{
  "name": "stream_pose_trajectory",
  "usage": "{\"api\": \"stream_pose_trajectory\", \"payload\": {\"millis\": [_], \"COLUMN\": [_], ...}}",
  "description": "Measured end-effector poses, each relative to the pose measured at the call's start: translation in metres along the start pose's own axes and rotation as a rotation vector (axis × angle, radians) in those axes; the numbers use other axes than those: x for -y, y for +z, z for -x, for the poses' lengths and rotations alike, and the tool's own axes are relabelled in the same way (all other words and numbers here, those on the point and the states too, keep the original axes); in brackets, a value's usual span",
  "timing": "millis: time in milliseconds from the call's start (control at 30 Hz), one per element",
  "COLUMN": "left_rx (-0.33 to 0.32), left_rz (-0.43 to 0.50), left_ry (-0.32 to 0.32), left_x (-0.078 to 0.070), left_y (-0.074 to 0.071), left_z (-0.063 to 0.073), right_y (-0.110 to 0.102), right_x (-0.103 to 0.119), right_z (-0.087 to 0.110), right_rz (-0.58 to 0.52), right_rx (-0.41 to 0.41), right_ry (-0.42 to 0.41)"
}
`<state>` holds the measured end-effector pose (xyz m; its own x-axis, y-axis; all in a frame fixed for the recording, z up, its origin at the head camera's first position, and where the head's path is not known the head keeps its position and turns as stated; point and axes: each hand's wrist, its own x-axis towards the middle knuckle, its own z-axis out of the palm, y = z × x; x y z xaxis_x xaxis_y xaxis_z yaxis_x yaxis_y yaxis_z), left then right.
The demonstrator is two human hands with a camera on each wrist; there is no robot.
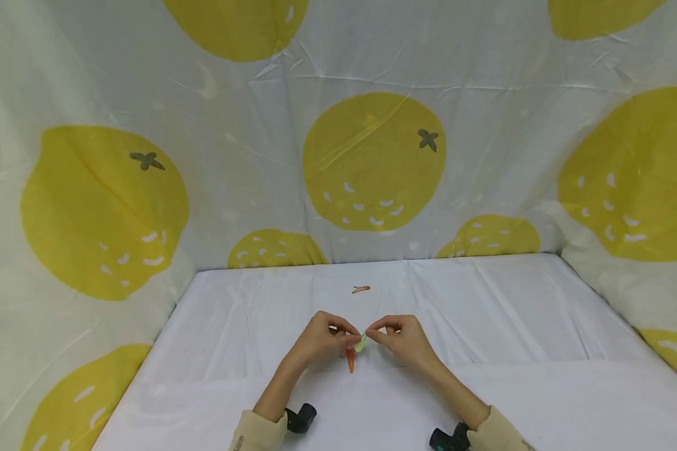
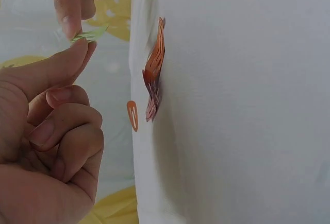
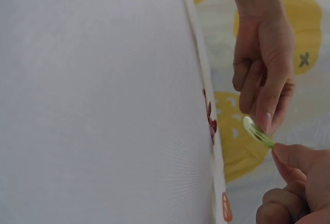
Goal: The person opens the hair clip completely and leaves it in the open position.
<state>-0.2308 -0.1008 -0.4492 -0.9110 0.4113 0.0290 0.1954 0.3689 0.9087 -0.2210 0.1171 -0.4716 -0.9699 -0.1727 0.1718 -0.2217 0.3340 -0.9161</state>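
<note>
A light green snap hair clip [image 3: 253, 132] is held up over the white table between both hands. My left hand [image 1: 323, 337] pinches it between thumb and forefinger, with the other fingers curled in the left wrist view. From the other side, my right hand [image 1: 406, 338] pinches the clip's narrow end in its fingertips. Below the hands lies a small group of orange and pinkish hair clips [image 2: 155, 64], partly hidden by my left hand in the head view. Whether the green clip is snapped or unsnapped is too small to tell.
A single orange hair clip [image 1: 361, 289] lies farther back on the white cloth-covered table [image 1: 513, 307]. Behind and at both sides hangs a pale curtain [image 1: 485, 138] printed with yellow lemons. Black wrist devices [image 1: 301, 418] sit by the sleeves.
</note>
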Motion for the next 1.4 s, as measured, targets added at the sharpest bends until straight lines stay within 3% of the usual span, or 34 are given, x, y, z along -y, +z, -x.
{"api": "stream_pose_trajectory", "payload": {"millis": [133,233,400,533,833,1000,1233,1400], "left_rx": [0.048,0.048,-0.061,-0.141,-0.135,-0.193,-0.335,-0.345], "left_rz": [0.021,0.029,0.076,0.118,0.178,0.167,0.149,0.162], "left_ry": [-0.003,-0.009,-0.055,-0.056,-0.018,-0.011,-0.088,-0.142], "left_x": [-0.0001,0.0001,0.0008,0.0018,-0.0007,0.0002,-0.0017,-0.0041], "left_y": [0.0019,0.0025,0.0004,-0.0004,0.0009,0.0023,0.0030,0.0003], "left_z": [0.0001,0.0001,-0.0017,-0.0041,-0.0054,-0.0061,-0.0057,-0.0053], "right_y": [0.0012,0.0028,0.0052,0.0056,0.0033,0.0027,0.0026,0.0014], "right_x": [0.0025,0.0028,0.0040,0.0051,0.0034,0.0039,0.0050,0.0049], "right_z": [0.0025,0.0038,0.0027,0.0017,0.0024,0.0034,0.0037,0.0034], "right_rz": [-0.046,-0.064,-0.057,-0.052,-0.062,-0.023,0.025,0.054], "right_rx": [0.017,0.025,-0.006,-0.015,0.062,0.064,-0.014,-0.082], "right_ry": [-0.006,-0.014,-0.004,0.015,0.090,0.086,-0.114,-0.330]}}
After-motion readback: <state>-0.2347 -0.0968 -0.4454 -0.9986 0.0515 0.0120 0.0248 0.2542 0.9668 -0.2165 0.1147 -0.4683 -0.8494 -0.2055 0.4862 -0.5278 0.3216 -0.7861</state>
